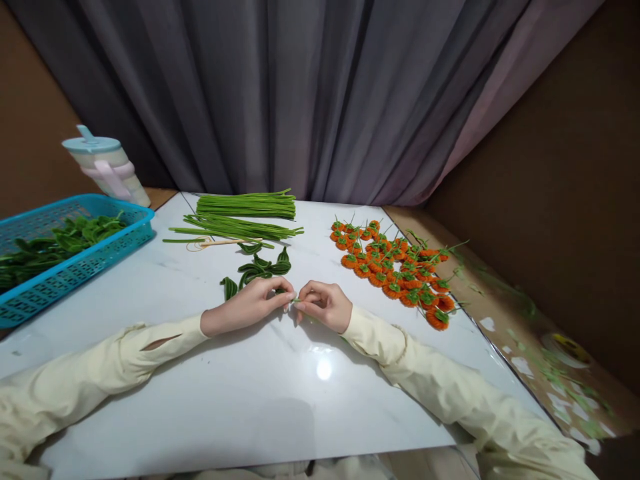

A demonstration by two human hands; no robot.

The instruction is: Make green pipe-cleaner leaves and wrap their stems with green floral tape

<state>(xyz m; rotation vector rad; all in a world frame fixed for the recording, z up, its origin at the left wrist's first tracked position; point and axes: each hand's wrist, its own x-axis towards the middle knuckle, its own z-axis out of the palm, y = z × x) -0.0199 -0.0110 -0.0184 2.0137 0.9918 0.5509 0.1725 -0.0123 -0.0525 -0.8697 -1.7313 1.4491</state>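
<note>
Green strip (296,301): pinched in my left hand (253,305) and right hand (330,308), equally near; axis roughly parallels table's near edge (250,455).

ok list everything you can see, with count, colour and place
tumbler: 1, pale, blue lid, back left
basket: 1, blue, left
basket leaves: many, green, inside it
fuzzy stems: many, bright green, table back
stick: 1, light wood colour, by stems
table leaves: several, dark green, beyond left hand
flower heads: dozens, orange, table right
table: 1, white, centre
scraps: many, white and green, far right
dish: 1, pale, far right
curtain: grey-purple, behind
walls: 2, brown, sides
slim piece: 1, green, between fingertips
hands: left, right, centre
sleeves: 2, cream, foreground
</note>
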